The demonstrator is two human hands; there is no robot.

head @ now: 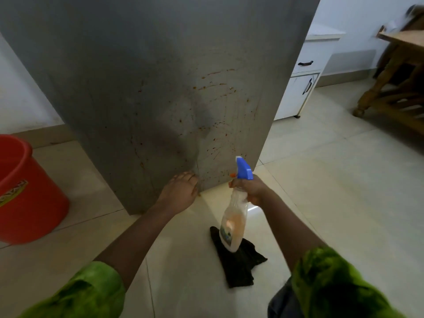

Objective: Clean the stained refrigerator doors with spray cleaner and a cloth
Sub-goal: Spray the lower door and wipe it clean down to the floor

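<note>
Two hands reach low: left hand lays straight fingers on the stained door, right hand grips the bottle.

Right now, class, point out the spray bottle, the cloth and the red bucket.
spray bottle (234,222), head view, on its clear body.
cloth (241,267), head view, on its dark middle.
red bucket (29,203), head view, on its outer wall.

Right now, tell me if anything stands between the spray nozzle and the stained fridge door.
Nothing visible does. The right hand holds the spray bottle near the stained foot of the fridge door; the left hand rests at its corner, aside.
</note>
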